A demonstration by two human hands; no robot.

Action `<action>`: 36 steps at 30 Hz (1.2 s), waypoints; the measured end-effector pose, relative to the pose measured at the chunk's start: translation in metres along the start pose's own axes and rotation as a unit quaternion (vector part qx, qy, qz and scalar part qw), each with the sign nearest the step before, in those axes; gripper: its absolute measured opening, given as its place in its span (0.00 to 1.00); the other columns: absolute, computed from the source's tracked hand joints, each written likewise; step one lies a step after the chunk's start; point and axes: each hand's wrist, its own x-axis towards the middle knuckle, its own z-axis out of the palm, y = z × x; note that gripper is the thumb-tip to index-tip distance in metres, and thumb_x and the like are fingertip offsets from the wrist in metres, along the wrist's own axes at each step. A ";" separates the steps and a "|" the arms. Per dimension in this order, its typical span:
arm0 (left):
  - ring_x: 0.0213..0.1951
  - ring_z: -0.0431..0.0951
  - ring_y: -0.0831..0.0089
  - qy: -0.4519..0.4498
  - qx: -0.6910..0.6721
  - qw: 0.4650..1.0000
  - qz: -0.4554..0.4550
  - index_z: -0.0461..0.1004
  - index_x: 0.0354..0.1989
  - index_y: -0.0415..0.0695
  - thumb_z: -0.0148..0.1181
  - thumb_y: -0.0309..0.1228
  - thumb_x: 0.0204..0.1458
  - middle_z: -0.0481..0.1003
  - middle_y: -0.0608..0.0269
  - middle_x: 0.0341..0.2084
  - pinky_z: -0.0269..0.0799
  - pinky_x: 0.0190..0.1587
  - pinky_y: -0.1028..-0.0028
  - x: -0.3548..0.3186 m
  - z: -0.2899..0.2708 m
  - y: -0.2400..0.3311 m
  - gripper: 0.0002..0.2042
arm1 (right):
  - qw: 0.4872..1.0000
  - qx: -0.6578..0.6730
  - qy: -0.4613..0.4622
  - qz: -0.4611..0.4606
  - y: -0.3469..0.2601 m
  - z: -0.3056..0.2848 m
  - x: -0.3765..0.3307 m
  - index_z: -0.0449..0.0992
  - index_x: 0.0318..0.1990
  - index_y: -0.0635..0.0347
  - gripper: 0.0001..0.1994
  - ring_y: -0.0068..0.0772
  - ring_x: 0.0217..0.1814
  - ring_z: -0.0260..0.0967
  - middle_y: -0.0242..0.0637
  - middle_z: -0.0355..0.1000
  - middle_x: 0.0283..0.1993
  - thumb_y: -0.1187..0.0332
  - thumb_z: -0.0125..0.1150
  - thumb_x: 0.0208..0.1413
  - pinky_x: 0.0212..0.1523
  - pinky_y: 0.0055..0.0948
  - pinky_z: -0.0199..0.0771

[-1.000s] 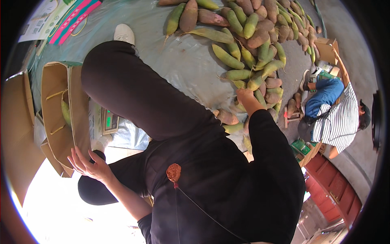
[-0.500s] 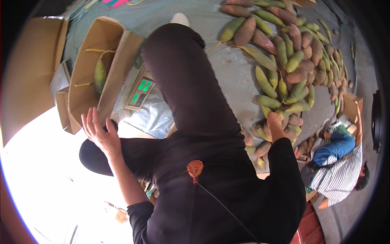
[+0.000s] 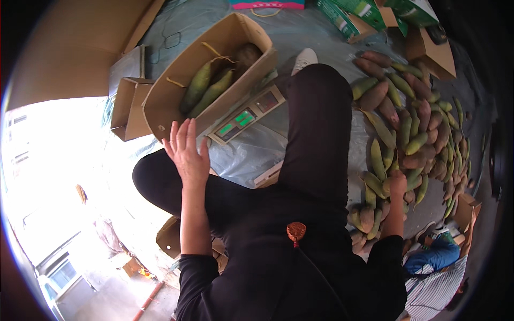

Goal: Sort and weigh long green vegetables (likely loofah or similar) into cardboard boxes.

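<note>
My left hand (image 3: pixel 188 156) is raised with fingers spread, beside the near end of an open cardboard box (image 3: pixel 235 104). It holds nothing. Inside the box lie two long green radishes (image 3: pixel 197 85) and a dark reddish-brown root (image 3: pixel 247 55) at the far end. My right hand (image 3: pixel 397 184) reaches down into a large heap of green radishes (image 3: pixel 377 159) and reddish-brown roots (image 3: pixel 373 96) on my right. Its fingers curl downward out of sight, so whatever they grip is hidden.
A scale display with green digits (image 3: pixel 243 119) sits against the box, over plastic sheeting (image 3: pixel 241 155). A smaller carton (image 3: pixel 128 109) stands left of the box. Green cartons (image 3: pixel 358 16) and a brown one (image 3: pixel 428 53) lie far right. Another person in a striped shirt (image 3: pixel 436 291) sits at the lower right.
The view has swung left, so everything appears farther right. My right hand has reached a little deeper into the heap. My left hand remains open beside the box, whose contents show more fully.
</note>
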 end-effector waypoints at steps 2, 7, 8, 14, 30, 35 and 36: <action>0.63 0.56 0.61 -0.004 0.000 1.000 -0.006 0.64 0.58 0.48 0.59 0.27 0.46 0.65 0.63 0.55 0.42 0.64 0.49 -0.002 0.000 -0.003 0.27 | 0.960 0.233 0.131 0.080 -0.001 -0.017 0.008 0.75 0.33 0.64 0.11 0.52 0.35 0.71 0.51 0.72 0.28 0.65 0.51 0.55 0.35 0.40 0.69; 0.63 0.57 0.62 0.001 -0.027 1.000 -0.016 0.64 0.58 0.48 0.59 0.26 0.45 0.64 0.63 0.55 0.41 0.64 0.48 -0.003 0.002 -0.005 0.27 | 0.912 0.368 0.148 0.109 -0.012 -0.069 0.044 0.75 0.36 0.68 0.15 0.34 0.24 0.63 0.37 0.66 0.21 0.62 0.51 0.59 0.29 0.31 0.63; 0.63 0.56 0.62 -0.002 -0.034 0.999 -0.015 0.64 0.57 0.47 0.59 0.27 0.45 0.64 0.64 0.55 0.41 0.64 0.48 -0.003 0.001 -0.005 0.27 | 0.893 0.416 0.136 0.102 -0.038 -0.097 0.050 0.75 0.36 0.68 0.16 0.27 0.22 0.58 0.31 0.63 0.19 0.61 0.50 0.60 0.26 0.28 0.60; 0.62 0.57 0.63 -0.009 -0.048 0.999 -0.017 0.65 0.57 0.47 0.60 0.28 0.45 0.64 0.64 0.55 0.41 0.64 0.47 -0.001 0.001 -0.005 0.26 | 0.786 0.587 0.192 -0.029 -0.184 -0.270 0.069 0.75 0.39 0.65 0.14 0.15 0.23 0.49 0.24 0.56 0.20 0.62 0.51 0.61 0.25 0.18 0.48; 0.62 0.58 0.61 0.009 -0.060 0.998 -0.013 0.66 0.56 0.46 0.60 0.27 0.45 0.66 0.64 0.55 0.43 0.63 0.48 -0.004 0.000 -0.008 0.26 | 0.558 0.760 -0.079 -0.325 -0.442 -0.406 0.122 0.71 0.32 0.63 0.12 0.21 0.19 0.60 0.28 0.64 0.22 0.63 0.49 0.62 0.24 0.19 0.61; 0.62 0.59 0.62 0.006 -0.058 0.998 -0.014 0.66 0.56 0.46 0.61 0.27 0.45 0.66 0.64 0.55 0.43 0.63 0.48 -0.004 0.000 -0.010 0.26 | 0.709 0.584 -0.023 -0.394 -0.501 -0.363 0.115 0.76 0.38 0.65 0.14 0.16 0.24 0.60 0.25 0.63 0.22 0.63 0.48 0.62 0.27 0.19 0.59; 0.62 0.59 0.62 0.010 -0.058 0.998 -0.012 0.66 0.56 0.46 0.61 0.27 0.44 0.66 0.64 0.55 0.43 0.63 0.48 -0.002 0.000 -0.007 0.26 | 0.686 0.475 0.153 -0.530 -0.508 -0.343 0.125 0.78 0.34 0.63 0.14 0.21 0.23 0.68 0.29 0.71 0.22 0.62 0.51 0.59 0.27 0.22 0.66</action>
